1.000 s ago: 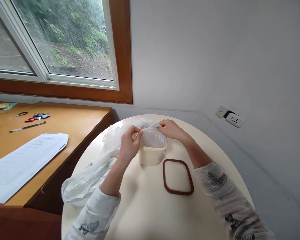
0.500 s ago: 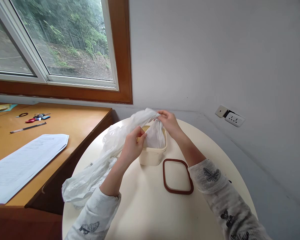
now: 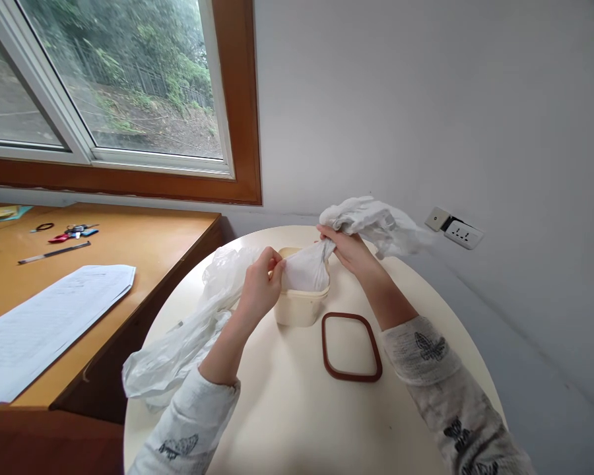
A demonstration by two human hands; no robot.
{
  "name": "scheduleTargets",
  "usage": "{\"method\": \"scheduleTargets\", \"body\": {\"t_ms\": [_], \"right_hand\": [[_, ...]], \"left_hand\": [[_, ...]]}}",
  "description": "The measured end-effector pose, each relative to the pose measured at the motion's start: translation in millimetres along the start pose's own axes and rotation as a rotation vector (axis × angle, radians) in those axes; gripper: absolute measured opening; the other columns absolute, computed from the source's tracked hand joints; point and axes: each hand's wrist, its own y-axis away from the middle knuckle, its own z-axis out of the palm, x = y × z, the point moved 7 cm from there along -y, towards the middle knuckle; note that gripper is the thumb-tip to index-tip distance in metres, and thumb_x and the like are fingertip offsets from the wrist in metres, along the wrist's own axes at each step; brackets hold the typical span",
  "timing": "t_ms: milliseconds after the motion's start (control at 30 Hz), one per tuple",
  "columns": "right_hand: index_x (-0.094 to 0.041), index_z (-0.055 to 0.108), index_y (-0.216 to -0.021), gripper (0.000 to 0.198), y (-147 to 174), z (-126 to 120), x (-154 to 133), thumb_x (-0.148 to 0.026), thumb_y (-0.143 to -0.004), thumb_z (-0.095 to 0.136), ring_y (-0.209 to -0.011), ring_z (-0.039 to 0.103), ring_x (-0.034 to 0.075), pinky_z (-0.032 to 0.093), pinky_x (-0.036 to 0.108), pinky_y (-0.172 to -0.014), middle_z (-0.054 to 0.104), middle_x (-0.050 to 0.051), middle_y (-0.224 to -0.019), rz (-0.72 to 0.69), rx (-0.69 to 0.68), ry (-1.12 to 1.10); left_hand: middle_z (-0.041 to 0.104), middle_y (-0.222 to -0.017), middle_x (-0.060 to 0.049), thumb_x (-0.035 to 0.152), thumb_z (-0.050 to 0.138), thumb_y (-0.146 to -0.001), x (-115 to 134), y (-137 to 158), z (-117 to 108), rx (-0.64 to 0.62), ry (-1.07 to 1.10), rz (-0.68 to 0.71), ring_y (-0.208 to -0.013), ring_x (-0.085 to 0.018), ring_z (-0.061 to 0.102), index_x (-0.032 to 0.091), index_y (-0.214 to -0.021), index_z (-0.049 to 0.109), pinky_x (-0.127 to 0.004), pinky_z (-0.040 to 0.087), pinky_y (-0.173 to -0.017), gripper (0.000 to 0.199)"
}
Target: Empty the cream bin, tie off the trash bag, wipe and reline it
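Note:
A white plastic bag sits partly inside a cream bin on the round table. My left hand pinches the bag's edge at the bin's left rim. Wrapped around the gathered upper part of the same bag, my right hand is closed above the bin's right side. The loose end of the bag flares out over that hand toward the right. A brown rounded-square frame lies flat on the table in front of the bin, close to my right forearm.
More crumpled white plastic bags lie along the left side of the round table. A wooden desk on the left holds papers, a pen and keys. Wall sockets are at the right.
My right hand has swung the loose part of the bag from the left over to the right, and it now flares above my wrist. My left hand stays near the bin's left rim.

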Motion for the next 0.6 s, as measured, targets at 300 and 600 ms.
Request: {"method": "scheduleTargets", "body": {"t_ms": [300,600], "right_hand": [[-0.02,0.056,-0.071,0.022,-3.6,-13.8,-19.4,-0.031,-0.064,0.074,-0.054,0.046,0.006,0.038,0.02,-0.049,0.055,-0.005,-0.066,0.098,-0.162,-0.231],[-0.022,0.054,-0.066,0.013,8.6,24.9,-43.7,-0.011,-0.069,0.06,-0.078,0.054,0.011,0.046,0.025,-0.07,0.06,-0.004,-0.081,-0.021,-0.387,-0.432]], "left_hand": [[0.049,-0.058,0.005,0.036,0.045,-0.085,-3.0,3.1,-5.5,0.087,0.217,-0.007,-0.047,-0.009,0.04,0.022,-0.079,0.041,-0.019,0.027,-0.044,0.016],[0.051,-0.067,0.003,0.038,0.061,-0.071,-5.5,-1.2,4.6,-0.124,-0.121,0.002,-0.064,-0.014,0.047,0.021,-0.072,0.049,-0.024,0.033,-0.057,0.022]]}}
